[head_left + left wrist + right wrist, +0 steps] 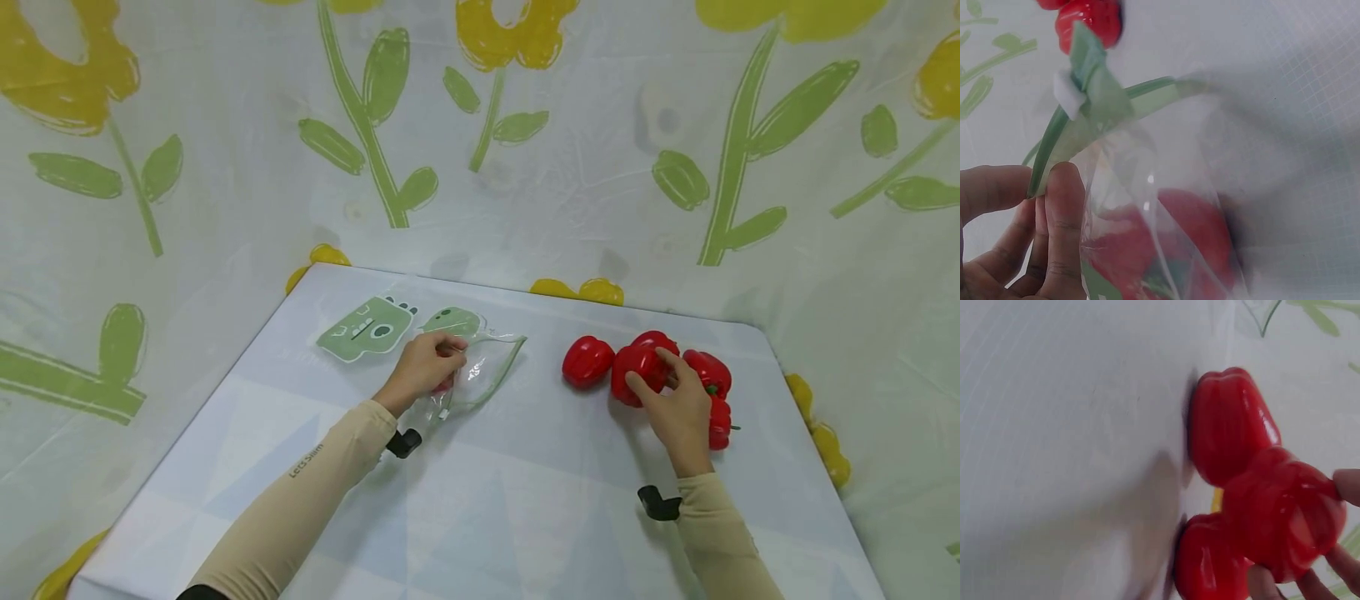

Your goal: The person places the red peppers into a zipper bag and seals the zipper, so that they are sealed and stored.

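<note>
My left hand (427,365) pinches the green-edged rim of a clear zip bag (483,375), whose mouth gapes toward the right. Inside the bag a red bell pepper (1191,237) shows through the plastic in the left wrist view. My right hand (678,404) grips another red bell pepper (636,372) between thumb and fingers, and in the right wrist view that pepper (1285,512) overlaps the ones behind it. Around it are more red peppers: one (588,362) to the left, one (656,340) behind, and two to the right, partly hidden by the hand.
A flat clear bag with a green cartoon face (367,329) lies at the back left of the white table (480,517). A curtain printed with yellow flowers (517,33) hangs behind and beside the table. A dark wrist camera mount (660,503) juts from each sleeve.
</note>
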`<state>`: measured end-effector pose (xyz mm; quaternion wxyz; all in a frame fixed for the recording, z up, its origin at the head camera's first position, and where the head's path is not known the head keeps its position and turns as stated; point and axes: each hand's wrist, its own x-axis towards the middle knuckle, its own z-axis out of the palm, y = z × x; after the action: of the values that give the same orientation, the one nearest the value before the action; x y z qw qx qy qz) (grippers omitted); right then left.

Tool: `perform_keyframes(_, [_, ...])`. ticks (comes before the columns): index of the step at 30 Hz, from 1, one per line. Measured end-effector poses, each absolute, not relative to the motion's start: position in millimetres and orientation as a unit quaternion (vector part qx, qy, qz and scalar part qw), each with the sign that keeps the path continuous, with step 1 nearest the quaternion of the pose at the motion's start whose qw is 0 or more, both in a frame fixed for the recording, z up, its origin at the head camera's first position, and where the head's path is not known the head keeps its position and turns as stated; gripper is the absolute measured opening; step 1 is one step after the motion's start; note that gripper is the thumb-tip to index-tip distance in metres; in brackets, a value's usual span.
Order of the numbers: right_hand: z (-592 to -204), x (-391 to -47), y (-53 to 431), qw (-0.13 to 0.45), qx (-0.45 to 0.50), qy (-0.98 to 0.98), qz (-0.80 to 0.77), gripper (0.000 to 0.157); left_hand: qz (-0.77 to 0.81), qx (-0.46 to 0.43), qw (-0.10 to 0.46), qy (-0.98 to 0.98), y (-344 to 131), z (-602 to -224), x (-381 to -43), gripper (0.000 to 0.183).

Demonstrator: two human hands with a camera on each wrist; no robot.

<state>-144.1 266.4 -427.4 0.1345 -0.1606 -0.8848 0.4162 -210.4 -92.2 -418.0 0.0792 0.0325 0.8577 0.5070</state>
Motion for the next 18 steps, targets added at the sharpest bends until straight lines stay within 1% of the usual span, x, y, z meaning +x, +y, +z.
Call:
perform_keyframes(3, [-426, -144, 262, 0.166, -0.163, -0.863, 0.448, 0.072, 0.506, 0.030, 0.079, 0.858, -92, -418, -211, 0.021])
perform_keyframes(6, [-426, -146, 257, 0.180, -0.166, -0.846, 0.474, 0.072, 0.506, 0.027, 0.078, 0.859, -93, -418, -210, 0.021])
perform_keyframes(8, [-425, -147, 254, 0.176, -0.168, -0.839, 0.487, 0.073, 0.508, 0.025, 0.078, 0.857, -93, -416, -210, 0.021])
perform_keyframes(14, [-420, -148, 249, 0.141, -0.174, -0.819, 0.528, 0.077, 0.511, 0.022, 0.081, 0.856, -93, -413, -209, 0.027])
perform_keyframes(18, [-418, -150, 242, 0.132, -0.174, -0.811, 0.544, 0.078, 0.514, 0.022, 0.079, 0.854, -94, -414, -209, 0.025])
